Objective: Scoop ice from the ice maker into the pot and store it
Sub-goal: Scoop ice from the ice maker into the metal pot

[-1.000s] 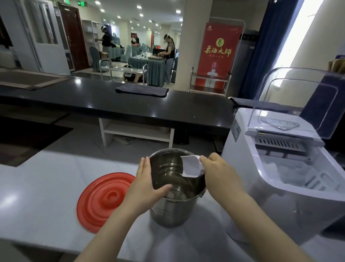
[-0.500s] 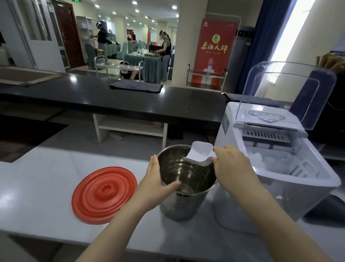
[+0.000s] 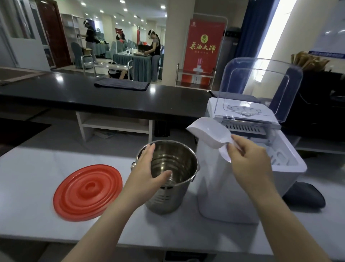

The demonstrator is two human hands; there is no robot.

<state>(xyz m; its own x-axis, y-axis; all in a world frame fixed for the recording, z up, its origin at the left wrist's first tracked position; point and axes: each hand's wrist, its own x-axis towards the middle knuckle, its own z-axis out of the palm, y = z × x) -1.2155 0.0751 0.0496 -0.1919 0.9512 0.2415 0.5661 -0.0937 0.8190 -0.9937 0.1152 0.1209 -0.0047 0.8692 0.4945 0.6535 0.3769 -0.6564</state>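
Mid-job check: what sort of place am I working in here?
Probably a banquet or function hall with a bar-style service area: a long glossy black counter, teal cloth-draped tables with covered chairs behind it, and a red standing banner. The white countertop ice maker fits drink service.

Room was bright and evenly lit. Rows of ceiling lights (image 3: 122,1) ran overhead; daylight from the window (image 3: 276,28) at upper right was blown out white. Light spots glared on the black tabletop (image 3: 59,80). Shadows on the white tabletop (image 3: 28,168) were faint and soft. The scoop (image 3: 209,131) was smeared by motion blur. Straight lines bowed toward the frame edges. Distant people looked soft.
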